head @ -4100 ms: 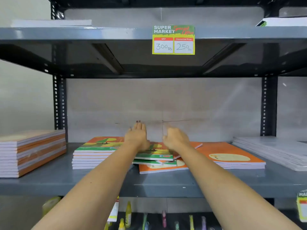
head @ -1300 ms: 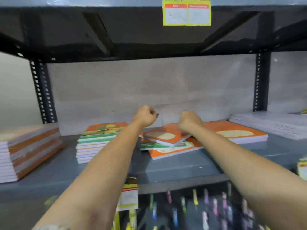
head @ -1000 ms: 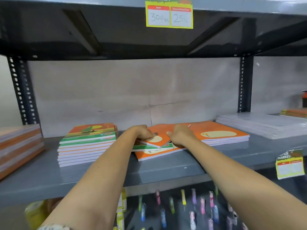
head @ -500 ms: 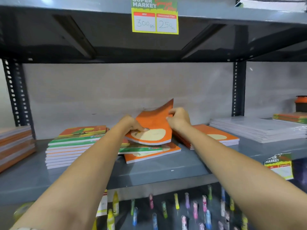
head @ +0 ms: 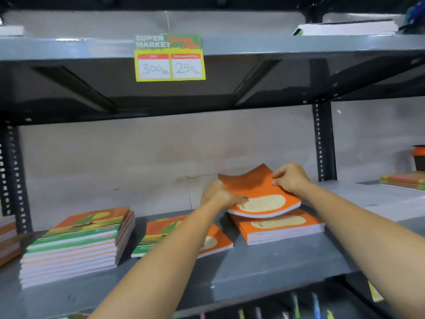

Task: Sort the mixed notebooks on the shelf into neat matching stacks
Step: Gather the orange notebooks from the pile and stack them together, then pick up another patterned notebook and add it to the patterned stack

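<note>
I hold an orange notebook (head: pixel 257 194) with a cream oval label in both hands, bent and resting just over the orange stack (head: pixel 282 229) on the grey shelf (head: pixel 264 268). My left hand (head: pixel 218 194) grips its left edge; my right hand (head: pixel 291 179) pinches its far right corner. To the left, partly under my left forearm, lies a small mixed pile (head: pixel 213 244) with a green-and-orange notebook on an orange one. Further left stands a tall green-and-orange stack (head: pixel 76 245).
Another orange-edged stack (head: pixel 7 240) sits at the far left edge. White pads (head: pixel 377 199) and a low colourful stack (head: pixel 404 181) lie at the right. A price tag (head: pixel 169 58) hangs on the upper shelf. Pens (head: pixel 296 307) show on the shelf below.
Both hands lifted the top orange notebook off the mixed middle pile and carried it right, lowering it over the orange stack. The view shifted too.
</note>
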